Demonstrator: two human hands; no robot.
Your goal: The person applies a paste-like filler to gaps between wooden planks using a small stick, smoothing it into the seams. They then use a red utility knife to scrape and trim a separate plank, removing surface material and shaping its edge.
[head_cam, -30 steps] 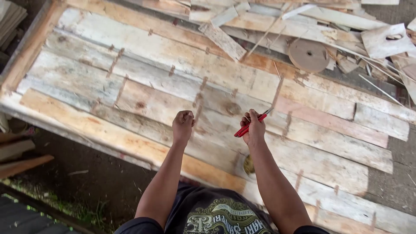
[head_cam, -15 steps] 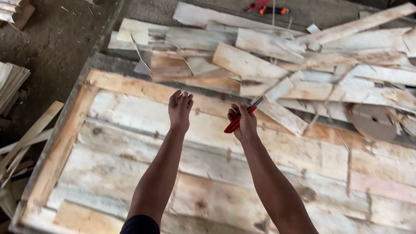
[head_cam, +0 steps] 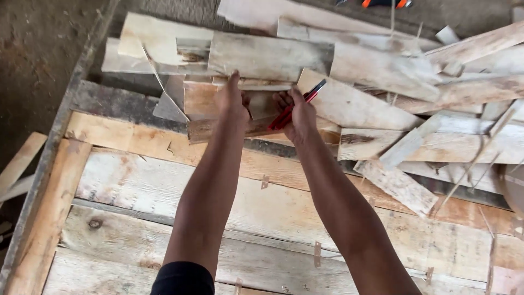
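Nearest the camera lies a panel of pale planks, joined edge to edge with small metal fasteners across the seams and bounded on the left by a long side rail. Both bare forearms reach out over this panel toward its far edge.

At that far edge sits a short brown wood piece, lying crosswise. The left hand rests palm-down on it, fingers stretched forward and slightly apart, the fingertips touching the grey-white board beyond; it presses flat rather than closing round anything. Just beside it, to the right, the right hand is closed around a red-handled tool, which points up and to the right, its dark tip sticking out past the fingers over a pale board. The same hand's heel lies over the right end of the brown piece, so the two hands sit close together on the same stretch of wood.

Beyond the hands is a loose heap of scrap boards, overlapping at many angles, some split with splinters showing. A broad grey-white board lies directly ahead of the left fingertips. Farther left is bare dirt ground. At the very top edge an orange-and-black object is partly cut off.
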